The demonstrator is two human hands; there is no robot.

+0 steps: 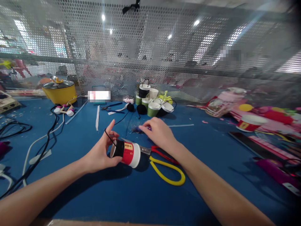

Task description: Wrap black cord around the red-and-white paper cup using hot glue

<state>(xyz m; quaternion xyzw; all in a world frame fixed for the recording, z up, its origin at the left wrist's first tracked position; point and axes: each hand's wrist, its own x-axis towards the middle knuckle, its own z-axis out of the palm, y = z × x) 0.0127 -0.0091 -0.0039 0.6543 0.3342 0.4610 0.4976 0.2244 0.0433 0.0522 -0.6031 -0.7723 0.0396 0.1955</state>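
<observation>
The cup [128,153] lies sideways over the table [98,201], gripped by the left hand [103,153]! Long axis runs left to right, dipping slightly, black end left, white end towards the scissors' [168,175] handles. Right hand [158,133] touches dark scraps [137,129]; can't tell if it's gripping.

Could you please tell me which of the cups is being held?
The red-and-black cup, tipped in the left hand; the clustered cups and red-banded tub touch neither hand.
</observation>
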